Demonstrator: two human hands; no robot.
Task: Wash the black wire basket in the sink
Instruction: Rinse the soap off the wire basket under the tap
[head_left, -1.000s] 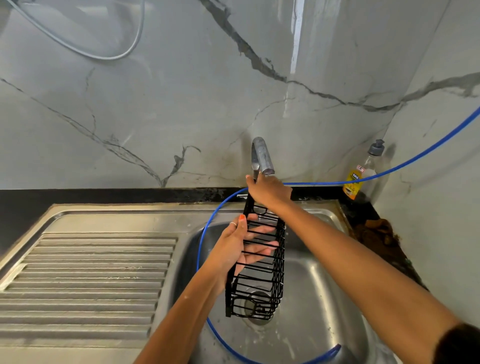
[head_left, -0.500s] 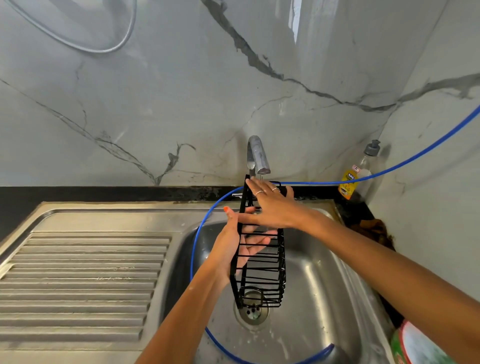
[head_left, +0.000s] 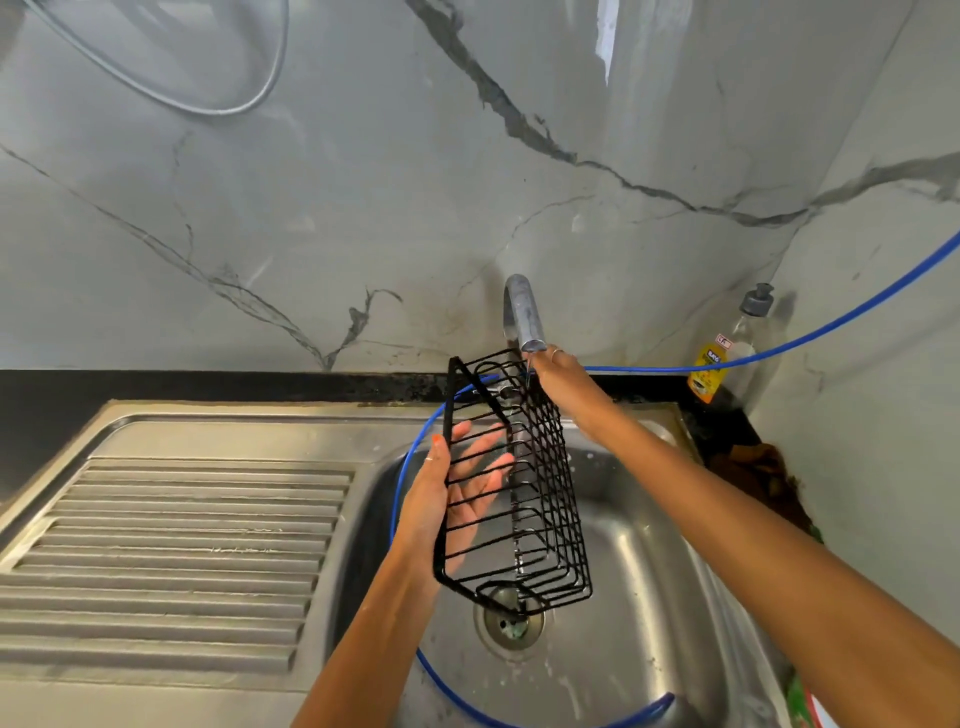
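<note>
The left hand (head_left: 447, 499) is raised upright, palm turned to the right, fingers spread and straight, with a ring on one finger and orange polish on the thumbnail. Its forearm rises from the bottom edge. The right hand (head_left: 558, 376) reaches farther forward, knuckles up, fingers curled downward, rings showing on two of them. Its bare forearm stretches in from the lower right.

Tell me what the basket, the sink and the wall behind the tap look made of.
Basket: thin metal wire, probably coated matte black. Sink: likely stainless steel, brushed grey with soft reflections. Wall: glossy pale slab with dark veins, marble or a look-alike.
</note>
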